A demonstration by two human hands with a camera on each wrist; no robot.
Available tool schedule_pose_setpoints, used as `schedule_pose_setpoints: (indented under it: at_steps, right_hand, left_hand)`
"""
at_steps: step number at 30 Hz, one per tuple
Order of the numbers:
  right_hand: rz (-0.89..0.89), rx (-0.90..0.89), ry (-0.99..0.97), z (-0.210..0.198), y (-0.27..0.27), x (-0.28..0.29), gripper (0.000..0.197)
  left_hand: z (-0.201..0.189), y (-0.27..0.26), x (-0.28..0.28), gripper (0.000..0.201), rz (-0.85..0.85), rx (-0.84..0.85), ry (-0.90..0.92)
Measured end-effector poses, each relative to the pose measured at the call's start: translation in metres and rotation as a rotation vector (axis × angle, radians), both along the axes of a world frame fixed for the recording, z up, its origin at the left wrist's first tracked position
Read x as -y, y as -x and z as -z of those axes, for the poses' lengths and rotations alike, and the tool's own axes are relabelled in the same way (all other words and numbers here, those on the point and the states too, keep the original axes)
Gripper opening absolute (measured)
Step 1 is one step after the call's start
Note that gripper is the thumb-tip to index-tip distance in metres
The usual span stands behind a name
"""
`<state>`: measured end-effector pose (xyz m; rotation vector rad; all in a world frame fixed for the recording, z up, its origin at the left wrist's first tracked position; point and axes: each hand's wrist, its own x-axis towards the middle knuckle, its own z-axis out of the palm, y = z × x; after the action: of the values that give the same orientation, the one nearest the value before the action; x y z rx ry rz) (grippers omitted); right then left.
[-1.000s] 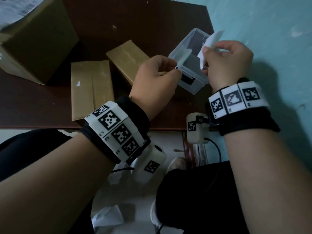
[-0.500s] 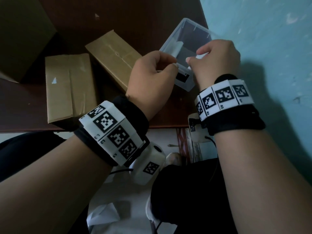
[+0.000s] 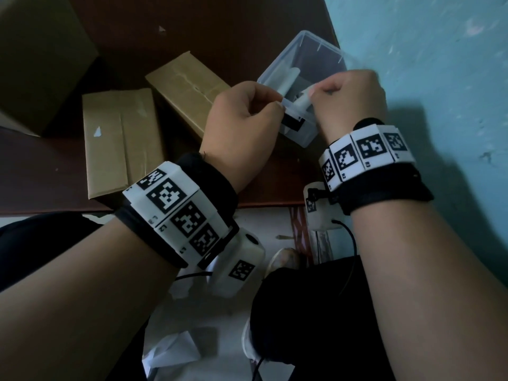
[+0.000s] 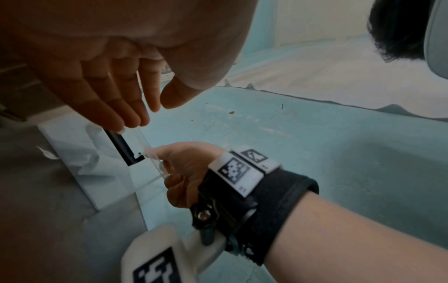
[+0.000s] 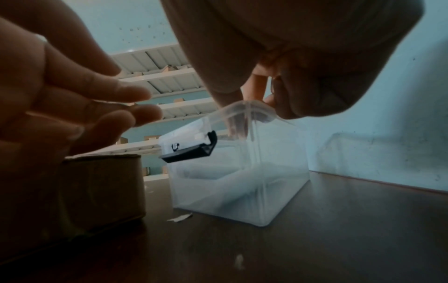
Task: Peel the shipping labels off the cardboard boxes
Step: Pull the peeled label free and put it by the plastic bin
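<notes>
**A:** Where does the peeled piece sit against the bin?

**B:** The right hand [image 3: 347, 101] is curled at the near corner of the clear plastic storage box with the black latch [image 3: 327, 55], its fingertips [image 5: 242, 99] dipping just inside the rim. In the head view a small rolled scrap of white label paper [image 3: 302, 99] shows at those fingertips, so I judge they pinch it. The scrap is already over the box's mouth; the way onward is straight down.

**A:** And the left hand?

**B:** The left hand [image 3: 242, 127] is beside the same corner, on the latch side. From the wrist cameras its fingers [image 4: 116, 107] lie long and loosely together, thumb apart, tips near the rim. I cannot tell whether they touch the plastic or hold anything.

**A:** So which hand is nearer the drop?

**B:** The right. It is above the opening; the left is outside the wall. Another pale strip of paper [image 3: 288, 81] is already inside, leaning against the far-left wall.

**A:** And the boxes themselves?

**B:** Two flat brown cardboard boxes sealed with tape [image 3: 121, 141] lie on the dark wooden table [image 3: 247, 31] left of the bin, the nearer to it angled toward the left wrist. A taller brown carton [image 3: 41, 59] stands at the far left. No label shows on their visible faces, only a small white fleck on the flat one. Torn paper [image 3: 170, 350] lies on the floor below.
</notes>
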<state>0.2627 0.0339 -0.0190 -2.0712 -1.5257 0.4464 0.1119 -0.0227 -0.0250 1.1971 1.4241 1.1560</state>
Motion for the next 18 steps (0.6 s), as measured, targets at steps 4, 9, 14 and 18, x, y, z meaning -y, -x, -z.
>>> schedule_pose_setpoints:
  at_steps: [4,9,14,18]
  right_hand:
    - [0.027,-0.042,-0.003,0.001,0.001,0.000,0.025]
    - [0.043,-0.047,-0.010,0.000,0.003,0.000,0.029]
    - [0.046,-0.060,-0.058,-0.008,0.007,0.004,0.035]
    - [0.031,-0.083,-0.099,-0.018,0.012,0.008,0.024]
  left_hand:
    - [-0.001,0.005,-0.001,0.014,-0.003,0.004,-0.005]
    - [-0.001,0.009,-0.002,0.014,0.002,-0.005,-0.006]
    - [-0.001,0.011,-0.002,0.013,0.006,-0.005,-0.008]
    - [-0.005,0.014,0.001,0.013,0.024,-0.005,-0.032]
